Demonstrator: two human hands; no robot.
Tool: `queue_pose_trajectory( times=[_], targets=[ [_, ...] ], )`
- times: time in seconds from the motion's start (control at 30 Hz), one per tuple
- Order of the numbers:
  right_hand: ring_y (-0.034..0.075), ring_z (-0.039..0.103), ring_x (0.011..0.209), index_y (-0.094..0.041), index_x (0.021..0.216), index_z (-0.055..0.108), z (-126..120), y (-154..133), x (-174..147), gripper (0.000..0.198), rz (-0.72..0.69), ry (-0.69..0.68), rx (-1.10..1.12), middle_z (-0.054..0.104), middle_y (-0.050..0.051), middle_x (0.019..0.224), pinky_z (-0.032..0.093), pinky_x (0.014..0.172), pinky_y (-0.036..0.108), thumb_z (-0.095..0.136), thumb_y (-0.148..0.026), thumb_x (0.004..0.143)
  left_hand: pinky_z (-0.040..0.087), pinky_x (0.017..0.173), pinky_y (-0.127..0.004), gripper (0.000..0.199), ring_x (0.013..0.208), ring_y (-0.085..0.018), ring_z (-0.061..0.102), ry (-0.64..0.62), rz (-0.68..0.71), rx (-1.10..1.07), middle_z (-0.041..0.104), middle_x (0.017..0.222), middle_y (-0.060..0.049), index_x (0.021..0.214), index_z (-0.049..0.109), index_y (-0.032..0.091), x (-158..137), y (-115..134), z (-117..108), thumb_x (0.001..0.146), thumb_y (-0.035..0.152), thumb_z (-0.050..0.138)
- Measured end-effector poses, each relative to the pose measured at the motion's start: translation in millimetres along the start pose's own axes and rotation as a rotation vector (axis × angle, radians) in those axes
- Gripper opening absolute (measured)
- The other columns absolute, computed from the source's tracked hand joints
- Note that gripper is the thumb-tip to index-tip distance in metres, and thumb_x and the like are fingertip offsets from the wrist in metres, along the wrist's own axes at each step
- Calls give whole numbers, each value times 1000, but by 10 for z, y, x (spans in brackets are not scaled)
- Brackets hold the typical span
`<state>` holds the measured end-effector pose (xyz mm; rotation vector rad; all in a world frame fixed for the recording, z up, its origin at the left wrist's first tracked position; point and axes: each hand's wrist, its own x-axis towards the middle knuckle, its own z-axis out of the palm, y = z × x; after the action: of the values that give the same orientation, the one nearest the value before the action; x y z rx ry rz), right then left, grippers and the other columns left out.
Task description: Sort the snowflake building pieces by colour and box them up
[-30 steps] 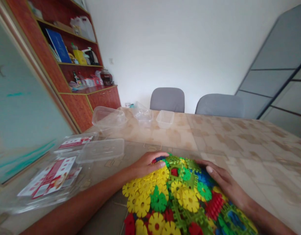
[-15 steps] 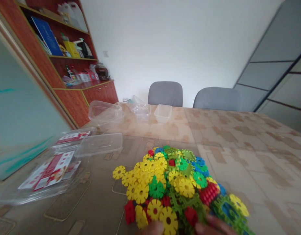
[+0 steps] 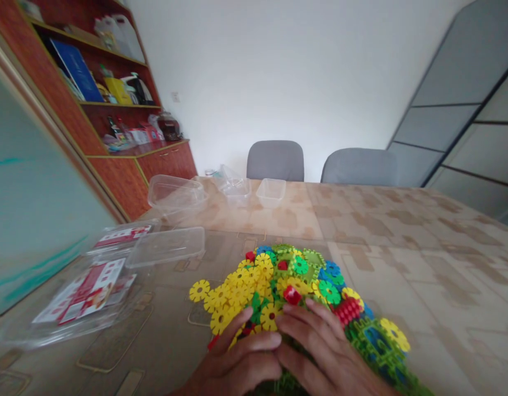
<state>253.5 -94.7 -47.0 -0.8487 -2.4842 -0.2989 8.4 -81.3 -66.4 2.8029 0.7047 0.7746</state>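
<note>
A heap of plastic building pieces lies on the table, with yellow notched discs (image 3: 237,289) on its left side. My left hand (image 3: 239,357) rests over the near left part of the heap, fingers stretched out and parted. Beside it, my right hand (image 3: 320,344) lies across the near middle, its fingers extended too. Just past the right fingertips sits a red block (image 3: 292,295). Right of that hand are a red ridged piece (image 3: 348,312) and joined green pieces (image 3: 371,338). Whatever is under both palms is hidden.
Clear plastic tubs (image 3: 271,192) stand at the table's far side. A clear lid (image 3: 167,246) and packaging with red-and-white cards (image 3: 86,289) lie to the left. Two grey chairs (image 3: 275,159) stand behind the table (image 3: 427,269), near a wooden cabinet (image 3: 165,162).
Both hands have come forward from the bottom edge onto the heap and now lie close together. A red block now shows farther up the heap. The view has shifted slightly.
</note>
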Motion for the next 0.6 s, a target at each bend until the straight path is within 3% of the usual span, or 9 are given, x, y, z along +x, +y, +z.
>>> queue_pose_trajectory(
  times=[0.1,0.17,0.27,0.33,0.47,0.6],
  targets=[
    [23,49,125,-27,129,51,-200,72,-75,41,107,-34,64,59,3,130,35,110,40,51,-43,91,20,116,-42,22,120,-17,51,139,-21,58,64,114,3,105,59,29,-59,-190,-140,88,17,54],
    [28,49,124,-30,132,48,-306,105,-275,51,239,-31,91,57,4,132,39,106,43,53,-52,86,25,113,-45,30,128,-22,43,215,-212,83,55,129,-1,114,55,30,-166,-312,-204,85,22,54],
    [34,48,124,-34,136,45,-302,162,-676,58,429,5,39,52,4,138,43,102,48,58,-50,82,33,109,-49,44,134,-28,35,242,-609,37,38,145,-3,132,42,31,-338,-476,-205,89,31,48],
    [35,47,125,-33,139,40,-206,219,-898,59,573,20,-34,46,6,142,45,100,50,56,-46,84,36,106,-51,48,133,-29,37,204,-735,-37,38,147,-3,137,38,31,-388,-556,-150,90,35,46],
    [30,50,124,-28,143,31,30,339,-1008,56,775,29,-57,45,8,142,51,96,44,45,-40,91,33,108,-50,46,134,-28,36,176,-733,-169,36,148,-4,136,40,28,-218,-597,13,91,34,45],
    [24,46,128,-26,141,32,163,348,-787,49,791,-1,138,45,7,143,44,102,40,41,-38,94,29,111,-47,42,136,-25,32,157,-631,-292,33,149,-5,136,40,27,110,-539,162,94,30,42]
  ],
)
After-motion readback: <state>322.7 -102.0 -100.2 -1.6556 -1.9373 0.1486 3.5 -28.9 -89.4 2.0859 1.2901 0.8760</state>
